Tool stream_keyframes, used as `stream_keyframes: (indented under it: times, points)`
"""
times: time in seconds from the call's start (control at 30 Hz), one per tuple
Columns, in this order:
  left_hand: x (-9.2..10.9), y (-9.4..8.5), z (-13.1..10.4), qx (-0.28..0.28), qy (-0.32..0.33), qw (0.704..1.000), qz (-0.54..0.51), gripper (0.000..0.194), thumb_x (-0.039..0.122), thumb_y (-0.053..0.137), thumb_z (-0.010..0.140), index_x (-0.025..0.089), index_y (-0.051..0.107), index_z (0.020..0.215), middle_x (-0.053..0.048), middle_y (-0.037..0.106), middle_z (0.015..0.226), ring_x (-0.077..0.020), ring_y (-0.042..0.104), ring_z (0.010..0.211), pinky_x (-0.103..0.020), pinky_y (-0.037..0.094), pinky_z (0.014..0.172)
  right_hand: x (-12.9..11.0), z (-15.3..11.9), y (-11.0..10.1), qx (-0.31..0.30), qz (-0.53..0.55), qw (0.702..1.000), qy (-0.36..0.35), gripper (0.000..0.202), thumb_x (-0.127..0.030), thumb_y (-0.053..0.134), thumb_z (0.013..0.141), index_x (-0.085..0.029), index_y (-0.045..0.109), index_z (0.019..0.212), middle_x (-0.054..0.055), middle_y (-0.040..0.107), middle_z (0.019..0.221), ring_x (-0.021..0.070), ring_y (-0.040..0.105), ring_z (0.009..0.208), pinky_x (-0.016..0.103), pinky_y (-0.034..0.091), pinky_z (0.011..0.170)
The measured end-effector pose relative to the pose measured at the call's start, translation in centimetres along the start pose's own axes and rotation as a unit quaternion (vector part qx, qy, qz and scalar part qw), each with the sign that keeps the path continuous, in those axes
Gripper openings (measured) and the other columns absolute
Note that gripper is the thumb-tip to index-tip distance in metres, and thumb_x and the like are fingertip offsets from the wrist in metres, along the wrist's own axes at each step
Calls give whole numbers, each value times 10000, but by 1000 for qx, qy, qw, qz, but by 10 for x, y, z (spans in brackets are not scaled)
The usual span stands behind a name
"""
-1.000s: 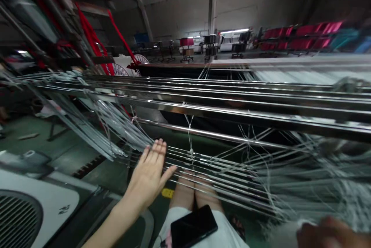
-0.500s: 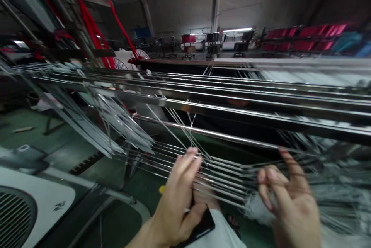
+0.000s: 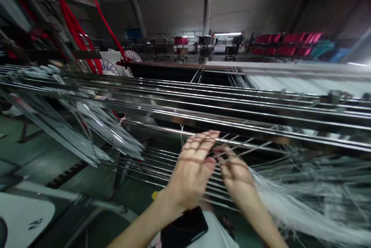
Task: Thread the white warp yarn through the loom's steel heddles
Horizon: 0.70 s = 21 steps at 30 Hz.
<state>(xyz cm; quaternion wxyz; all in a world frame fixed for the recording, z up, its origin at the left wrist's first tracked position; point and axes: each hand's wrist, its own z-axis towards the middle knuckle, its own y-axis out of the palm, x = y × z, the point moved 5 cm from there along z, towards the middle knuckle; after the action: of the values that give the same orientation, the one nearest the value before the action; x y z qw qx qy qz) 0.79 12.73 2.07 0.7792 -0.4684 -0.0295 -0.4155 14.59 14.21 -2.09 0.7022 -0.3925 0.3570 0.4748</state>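
Observation:
My left hand [image 3: 193, 163] reaches up to the pale threads [image 3: 242, 147] below the loom's long metal bars. Its fingers stretch out side by side, and the thumb sits apart beneath them. Close beside it, my right hand [image 3: 236, 170] has its fingers curled in at the threads, which run off towards the upper right; the exact grip is partly hidden and blurred. Horizontal metal rods [image 3: 162, 167] pass behind both hands. A loose mass of white yarn [image 3: 292, 205] spreads to the right of my right forearm.
Long metal bars [image 3: 203, 114] cross above the hands. Bundles of thin grey strips [image 3: 108, 130] hang at the left. A dark phone [image 3: 185, 228] lies on my lap. A white panel [image 3: 29, 213] stands at lower left, and red fabric strips [image 3: 69, 28] hang behind.
My right hand has moved left and up to beside my left hand, its fingers now at the threads. My left hand has risen slightly to the right. The view has shifted right.

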Motion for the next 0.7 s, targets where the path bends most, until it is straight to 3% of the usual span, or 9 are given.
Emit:
stream_keyframes:
  times: [0.1,0.2,0.27,0.37,0.47,0.53,0.6,0.7]
  points:
    - [-67,-10,-10,65,-107,983,138,419,299,393,911,176,521,1291,-136,572,1245,-295,480,1220,-494,325,1072,-5,0,-30,64,21,995,69,154,-313,624,816,-198,685,898,49,679,828,110,545,549,226,445,490]
    - [-105,-16,-8,69,-181,967,165,375,260,453,863,112,585,1181,-151,650,1073,-288,601,1038,-435,432,975,-9,1,-27,70,123,984,111,137,-295,686,766,-181,687,842,25,663,745,58,423,452,188,333,403]
    - [-97,-14,0,21,-183,980,77,314,255,464,875,135,610,1125,-104,683,967,-228,647,901,-340,488,885,-9,5,-13,64,211,964,145,137,-283,710,731,-174,680,810,25,664,731,47,390,433,175,279,372]
    - [-40,-10,10,-81,-90,986,-111,247,270,433,927,184,638,1036,-39,689,921,-153,649,842,-234,494,815,-11,13,4,72,262,948,167,155,-280,739,685,-172,683,780,34,674,715,68,450,461,176,315,377]
    - [13,-13,7,-147,11,977,-156,239,246,418,945,190,649,979,-26,693,970,-144,639,922,-225,459,878,-18,19,15,24,277,948,152,136,-259,754,652,-171,695,738,58,702,801,112,562,590,203,437,477]
    - [20,-18,2,-150,32,980,-123,214,220,434,939,191,643,973,-24,689,1006,-148,631,954,-231,433,906,-17,18,11,27,285,947,146,117,-253,740,669,-171,696,740,54,699,786,101,549,571,187,414,454]
    - [9,-20,-2,-159,8,982,-101,199,202,429,939,188,628,954,-11,687,953,-131,635,875,-210,439,833,-11,13,4,47,281,946,157,123,-262,728,691,-166,691,758,42,686,747,59,450,459,164,312,371]
    - [-5,-21,-5,-176,-28,978,-108,219,202,398,949,177,605,882,9,658,811,-103,606,715,-186,425,684,-7,7,4,20,271,946,176,143,-277,720,716,-159,692,790,47,688,811,18,324,396,163,224,339]
